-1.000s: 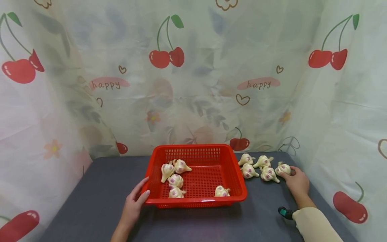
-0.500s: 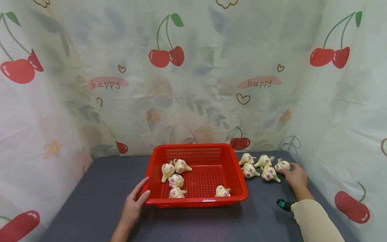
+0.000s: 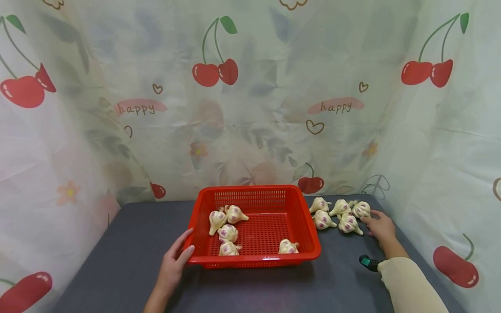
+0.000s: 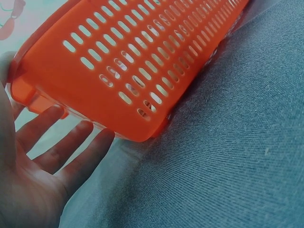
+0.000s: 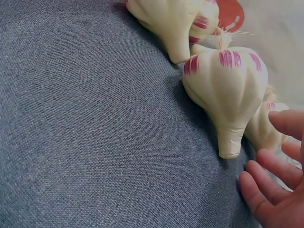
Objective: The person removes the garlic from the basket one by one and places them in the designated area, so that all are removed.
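Note:
My left hand (image 3: pixel 171 263) holds the left rim of a red plastic basket (image 3: pixel 254 260). In the left wrist view its fingers (image 4: pixel 76 147) reach under the rim of the perforated basket. Several garlic bulbs lie inside, one garlic bulb (image 3: pixel 288 247) apart at the front right. To the right of the basket, several more garlic bulbs lie in a cluster on the table. My right hand (image 3: pixel 381 228) is beside the rightmost garlic bulb (image 3: pixel 361 209), its fingers loosely bent and holding nothing. In the right wrist view, a nearer garlic bulb (image 5: pixel 225 88) partly hides the one by my fingers (image 5: pixel 287 123).
The dark grey table (image 3: pixel 129 252) extends on both sides of the basket. A curtain (image 3: pixel 250 130) printed with cherries hangs behind and along both sides. A black strap with a teal patch (image 3: pixel 367 262) is at my right wrist.
The rightmost garlic bulb has shifted left and back, closer to the others, and my right fingers have come off it. My left hand and the basket have stayed put.

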### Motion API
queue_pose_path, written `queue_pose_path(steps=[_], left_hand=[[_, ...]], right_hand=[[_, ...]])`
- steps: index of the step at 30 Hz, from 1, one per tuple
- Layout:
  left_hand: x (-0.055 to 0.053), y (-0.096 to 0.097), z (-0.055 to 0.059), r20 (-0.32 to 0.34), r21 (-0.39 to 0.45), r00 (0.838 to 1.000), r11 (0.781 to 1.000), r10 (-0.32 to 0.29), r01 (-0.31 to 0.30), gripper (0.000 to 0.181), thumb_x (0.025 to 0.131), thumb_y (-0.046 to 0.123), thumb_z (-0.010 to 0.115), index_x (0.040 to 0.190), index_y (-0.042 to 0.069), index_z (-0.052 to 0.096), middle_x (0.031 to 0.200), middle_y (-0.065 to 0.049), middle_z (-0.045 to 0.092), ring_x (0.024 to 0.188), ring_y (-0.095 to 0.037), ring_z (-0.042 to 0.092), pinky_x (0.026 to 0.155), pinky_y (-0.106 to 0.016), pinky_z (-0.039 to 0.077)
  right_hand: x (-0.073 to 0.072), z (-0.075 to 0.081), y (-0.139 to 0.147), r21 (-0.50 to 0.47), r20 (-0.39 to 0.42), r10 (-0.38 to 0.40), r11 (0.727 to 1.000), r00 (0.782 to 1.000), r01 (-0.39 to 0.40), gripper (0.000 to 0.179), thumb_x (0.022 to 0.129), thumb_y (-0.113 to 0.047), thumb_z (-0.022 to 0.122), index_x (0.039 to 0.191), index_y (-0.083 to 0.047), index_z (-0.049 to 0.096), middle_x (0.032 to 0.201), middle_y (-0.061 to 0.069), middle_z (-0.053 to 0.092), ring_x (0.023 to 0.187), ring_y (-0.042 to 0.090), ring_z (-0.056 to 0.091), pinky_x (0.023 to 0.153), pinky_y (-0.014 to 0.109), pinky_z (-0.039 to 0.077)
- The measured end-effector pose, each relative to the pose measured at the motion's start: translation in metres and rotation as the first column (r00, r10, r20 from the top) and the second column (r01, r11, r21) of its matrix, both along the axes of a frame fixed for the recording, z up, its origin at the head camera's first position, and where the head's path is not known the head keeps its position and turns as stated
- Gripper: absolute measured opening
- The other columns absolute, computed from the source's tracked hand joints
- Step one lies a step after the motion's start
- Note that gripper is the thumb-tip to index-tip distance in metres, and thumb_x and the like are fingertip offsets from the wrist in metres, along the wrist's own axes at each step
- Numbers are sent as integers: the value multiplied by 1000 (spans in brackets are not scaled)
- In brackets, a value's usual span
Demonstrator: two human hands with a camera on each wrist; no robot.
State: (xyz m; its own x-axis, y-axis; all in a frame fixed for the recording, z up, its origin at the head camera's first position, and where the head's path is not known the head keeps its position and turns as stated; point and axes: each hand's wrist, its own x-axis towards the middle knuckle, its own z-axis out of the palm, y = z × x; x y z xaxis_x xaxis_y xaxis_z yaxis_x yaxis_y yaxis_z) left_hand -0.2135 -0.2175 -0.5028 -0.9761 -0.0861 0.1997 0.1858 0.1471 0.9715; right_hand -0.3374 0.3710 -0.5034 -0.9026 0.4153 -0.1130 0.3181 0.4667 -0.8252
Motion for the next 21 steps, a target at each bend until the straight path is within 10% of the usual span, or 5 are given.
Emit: queue_pose_path(steps=[21], left_hand=[[-1,0,-1,13,-11,1000,1000,14,-14,48,98,19,59,144,13,47,141,-16,49,113,-34,55,82,-22,50]], right_hand=[[7,32,-20,-71,-190,26,997,981,-40,56,96,-29,61,140,2,45,127,26,56,102,30,61,72,41,55]])
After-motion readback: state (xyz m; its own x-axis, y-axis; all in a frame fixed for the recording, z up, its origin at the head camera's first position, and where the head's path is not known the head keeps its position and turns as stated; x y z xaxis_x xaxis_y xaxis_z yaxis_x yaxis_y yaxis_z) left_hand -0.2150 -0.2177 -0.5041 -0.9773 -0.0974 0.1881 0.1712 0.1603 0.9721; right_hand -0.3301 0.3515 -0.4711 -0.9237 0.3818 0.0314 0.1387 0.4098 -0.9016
